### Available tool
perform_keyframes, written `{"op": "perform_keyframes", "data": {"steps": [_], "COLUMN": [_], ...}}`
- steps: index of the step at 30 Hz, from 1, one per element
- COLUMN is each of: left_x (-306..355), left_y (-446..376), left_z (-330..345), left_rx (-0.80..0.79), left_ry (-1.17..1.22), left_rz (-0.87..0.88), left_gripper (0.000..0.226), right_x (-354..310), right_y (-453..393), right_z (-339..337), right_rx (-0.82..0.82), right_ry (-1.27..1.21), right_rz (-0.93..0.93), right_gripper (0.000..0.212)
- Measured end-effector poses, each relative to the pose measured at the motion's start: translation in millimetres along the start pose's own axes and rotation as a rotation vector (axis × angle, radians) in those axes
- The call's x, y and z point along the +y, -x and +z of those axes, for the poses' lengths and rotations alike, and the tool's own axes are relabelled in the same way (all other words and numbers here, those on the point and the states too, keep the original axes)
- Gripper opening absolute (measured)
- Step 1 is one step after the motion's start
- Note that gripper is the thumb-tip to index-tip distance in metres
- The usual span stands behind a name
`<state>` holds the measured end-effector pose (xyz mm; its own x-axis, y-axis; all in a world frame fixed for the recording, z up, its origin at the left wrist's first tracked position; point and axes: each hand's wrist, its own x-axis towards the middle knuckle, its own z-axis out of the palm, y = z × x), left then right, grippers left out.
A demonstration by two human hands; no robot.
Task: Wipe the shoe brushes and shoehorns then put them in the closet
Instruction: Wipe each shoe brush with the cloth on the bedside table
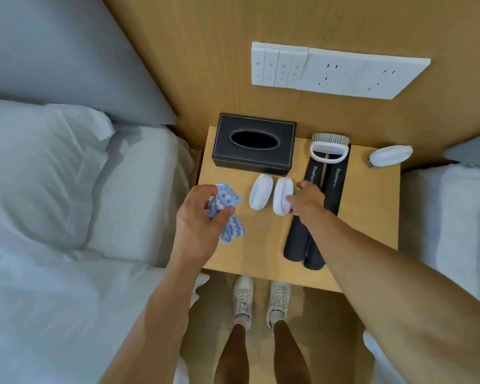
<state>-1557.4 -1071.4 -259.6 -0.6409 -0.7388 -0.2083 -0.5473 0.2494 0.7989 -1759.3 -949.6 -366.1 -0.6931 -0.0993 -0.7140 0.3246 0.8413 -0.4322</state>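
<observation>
Right now the right hand (305,199) is reaching onto the wooden nightstand (261,245) and touching the side of a white shoe brush (283,195), fingers curling against its right edge, though whether they are gripping it or only resting on it is hard to tell from above. That brush is lying back-up with its long axis running near to far, and a second white brush (261,192) is sitting just left of it, parallel, the two almost touching. The left hand (203,217) is hovering over the near-left part of the nightstand, pinching a bunched blue-and-white cloth (227,212) between thumb and fingers, probably being kept ready to meet whichever brush comes up first. Two dark shoehorns (330,195) are lying side by side to the right, long axes running near to far, near ends close to the front edge. A looped-handle brush (329,149) is resting on their far ends, bristles pointing to the wall, and another brush (390,156) is lying on its side at the far right. A black tissue box (254,144) is sitting at the far left. Everything looks laid out in reach for wiping in turn; no closet is showing.
</observation>
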Motion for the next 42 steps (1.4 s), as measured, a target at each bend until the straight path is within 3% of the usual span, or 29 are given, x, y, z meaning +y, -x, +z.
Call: {"op": "perform_keyframes", "data": {"steps": [15, 22, 29, 34, 40, 42], "left_x": [5.8, 17.0, 25.6, 29.8, 34.7, 36.9], "left_y": [-17.5, -35.1, -35.1, -31.2, -31.0, -30.2], "left_z": [24.8, 44.0, 64.1, 74.8, 90.9, 95.6], "left_rx": [-0.026, -0.060, -0.079, -0.074, -0.098, -0.101], "left_ry": [0.007, -0.002, 0.028, -0.027, -0.002, -0.010], "left_rz": [-0.013, 0.021, 0.020, 0.026, 0.009, 0.013], "left_gripper": [0.026, 0.031, 0.035, 0.032, 0.037, 0.037], "right_x": [-3.5, -0.4, 18.3, 35.2, 29.2, 30.9], "right_y": [-12.2, -19.4, -52.4, -84.6, -113.7, -119.2], "right_z": [-1.2, -33.9, -92.3, -146.8, -176.9, -178.5], "right_rx": [0.052, 0.079, 0.348, 0.535, 0.411, 0.344], "right_ry": [0.234, 0.151, 0.001, -0.101, -0.419, -0.443], "right_rz": [-0.086, -0.162, -0.073, -0.026, 0.237, 0.218], "right_gripper": [0.040, 0.042, 0.016, 0.037, 0.059, 0.053]}}
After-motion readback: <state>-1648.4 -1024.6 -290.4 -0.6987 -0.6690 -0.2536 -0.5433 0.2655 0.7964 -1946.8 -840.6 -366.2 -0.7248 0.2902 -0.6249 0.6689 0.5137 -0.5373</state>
